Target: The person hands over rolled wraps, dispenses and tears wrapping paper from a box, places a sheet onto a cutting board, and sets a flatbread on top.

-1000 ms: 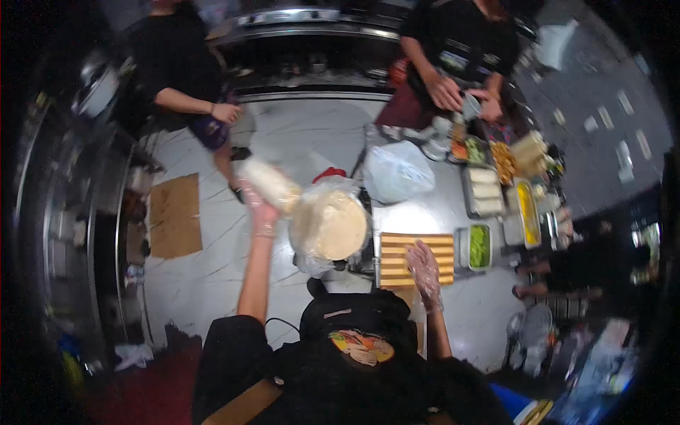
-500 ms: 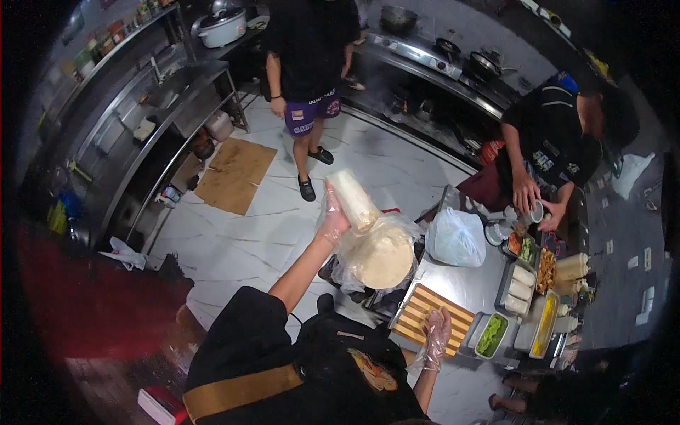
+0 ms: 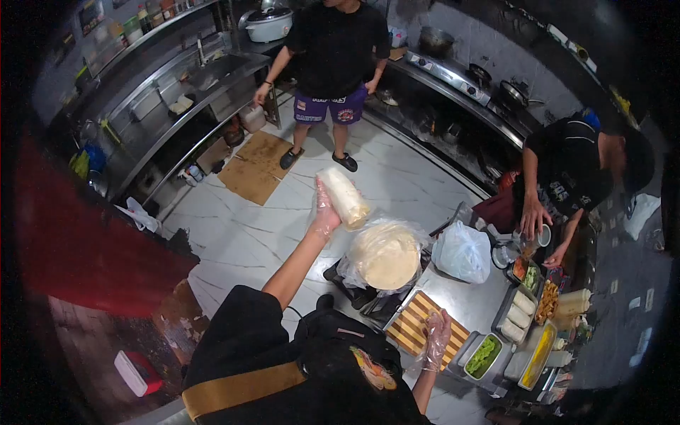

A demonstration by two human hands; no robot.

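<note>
Within the left hand, a white roll rests against gloved fingers.

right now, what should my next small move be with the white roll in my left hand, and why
Perhaps bring the white roll toward the striped board: your left hand holds it out beside the flatbread stack, away from the board, while your right hand is already at the board and could help steady it.

Floor: white, veined, well lit | cardboard sheet: flat, beyond steel table's left edge | sink counter, shelf above: farther left | stove counter: beyond table's top edge, along grey wall
</note>
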